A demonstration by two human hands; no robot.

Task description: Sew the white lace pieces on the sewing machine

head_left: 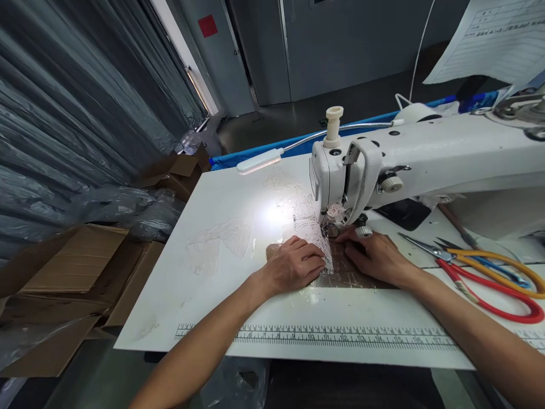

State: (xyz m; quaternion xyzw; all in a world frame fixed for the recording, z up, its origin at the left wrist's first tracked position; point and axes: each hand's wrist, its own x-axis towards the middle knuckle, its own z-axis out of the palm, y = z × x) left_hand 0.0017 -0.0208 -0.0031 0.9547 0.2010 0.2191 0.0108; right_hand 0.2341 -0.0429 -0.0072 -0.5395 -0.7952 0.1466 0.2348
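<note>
Both hands (293, 264) flatten lace strip (326, 253) running toward needle.

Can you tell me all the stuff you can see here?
sewing machine: 1, white, right on the table
lamp: 1, white, on a bendy neck, lit over the table
lace fabric: 1 piece, whitish, under the needle
scissors: 3 pairs, red, yellow and blue handles, right
ruler strip: 1, printed along the table's front edge
table: 1, white
cardboard boxes: several, brown, left on the floor
paper sheet: 1, white, top right
left hand: flat on the lace
right hand: flat by the needle
</note>
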